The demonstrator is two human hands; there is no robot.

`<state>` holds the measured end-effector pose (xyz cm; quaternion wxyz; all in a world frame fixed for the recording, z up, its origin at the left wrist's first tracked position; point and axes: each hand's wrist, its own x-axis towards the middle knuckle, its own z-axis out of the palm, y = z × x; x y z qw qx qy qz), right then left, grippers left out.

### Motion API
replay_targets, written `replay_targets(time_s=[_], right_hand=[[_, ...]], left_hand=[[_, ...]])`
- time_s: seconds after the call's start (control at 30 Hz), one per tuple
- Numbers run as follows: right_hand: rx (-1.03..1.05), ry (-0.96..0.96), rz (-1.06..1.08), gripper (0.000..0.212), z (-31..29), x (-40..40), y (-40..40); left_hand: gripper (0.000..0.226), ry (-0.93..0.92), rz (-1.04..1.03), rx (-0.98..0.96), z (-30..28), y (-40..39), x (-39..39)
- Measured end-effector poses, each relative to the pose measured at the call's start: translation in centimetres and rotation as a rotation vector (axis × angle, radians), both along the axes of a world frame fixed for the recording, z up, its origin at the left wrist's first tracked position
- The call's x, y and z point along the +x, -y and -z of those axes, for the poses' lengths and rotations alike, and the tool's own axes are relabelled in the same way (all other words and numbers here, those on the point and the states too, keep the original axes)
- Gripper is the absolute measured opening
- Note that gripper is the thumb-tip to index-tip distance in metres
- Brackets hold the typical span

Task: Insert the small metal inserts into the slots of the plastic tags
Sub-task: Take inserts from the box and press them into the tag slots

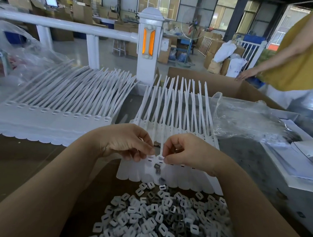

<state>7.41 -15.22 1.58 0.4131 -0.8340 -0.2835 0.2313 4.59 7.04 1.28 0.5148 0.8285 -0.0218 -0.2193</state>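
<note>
- left hand [126, 144] pinches the near tags [168, 173] at a slot
- right hand [184, 151] pinches there too, can't see an insert in it
- inserts [163, 218] piled nearest

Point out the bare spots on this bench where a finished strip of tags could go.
Bare brown table shows left of the left hand, below the left tag stack. A narrower gap lies between both stacks. Crowded: the insert pile in front, the plastic bag to the right.

The brown surface [29, 157] carries metal inserts [163, 220] near, white plastic tags [168, 176] behind, clear bags [244, 117] far right.
</note>
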Motion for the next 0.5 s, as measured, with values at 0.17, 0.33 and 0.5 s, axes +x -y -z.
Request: replay_targets(time_s=[0.17,0.33,0.5], right_hand=[[-0.071,0.079,-0.018,0.011,-0.2,-0.1,0.0],[-0.164,0.29,-0.065,0.01,0.0,-0.5,-1.2],[-0.309,0.388,-0.138,0.016,0.0,-0.9,-2.0]], left_hand=[[0.021,0.003,-0.003,-0.007,0.1,-0.3,0.1],[0.022,0.007,0.011,-0.002,0.0,-0.1,0.0],[0.014,0.004,0.03,-0.001,0.2,0.1,-0.2]])
